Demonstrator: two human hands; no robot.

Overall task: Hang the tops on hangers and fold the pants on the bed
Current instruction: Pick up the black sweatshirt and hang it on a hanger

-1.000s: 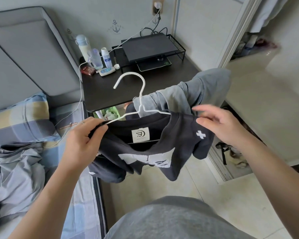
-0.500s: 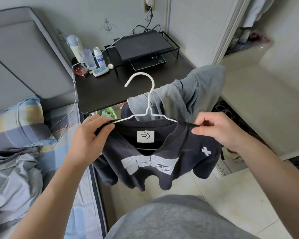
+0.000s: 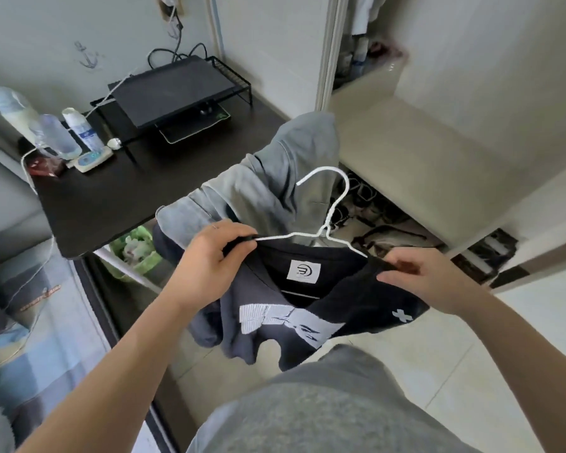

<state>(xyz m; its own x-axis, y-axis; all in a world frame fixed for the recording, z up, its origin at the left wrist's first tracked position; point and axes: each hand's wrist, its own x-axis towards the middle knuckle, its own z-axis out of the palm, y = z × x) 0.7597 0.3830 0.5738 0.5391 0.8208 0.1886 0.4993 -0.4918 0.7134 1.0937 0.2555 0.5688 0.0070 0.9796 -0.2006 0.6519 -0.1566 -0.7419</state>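
Pinching the black top (image 3: 347, 300): left hand (image 3: 214, 258), right hand (image 3: 420, 277).

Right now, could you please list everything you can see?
hanger: one, white, centre
T-shirt: one, black, on the hanger
hoodie: one, grey, draped behind the hanger
desk: one, black, upper left
laptop: one, black, on the desk's rack
bottles: three, pale, desk's far left
bin: one, green, under the desk
bed: one, blue, left edge
left hand: one, gripping the T-shirt's shoulder
right hand: one, pinching its other shoulder
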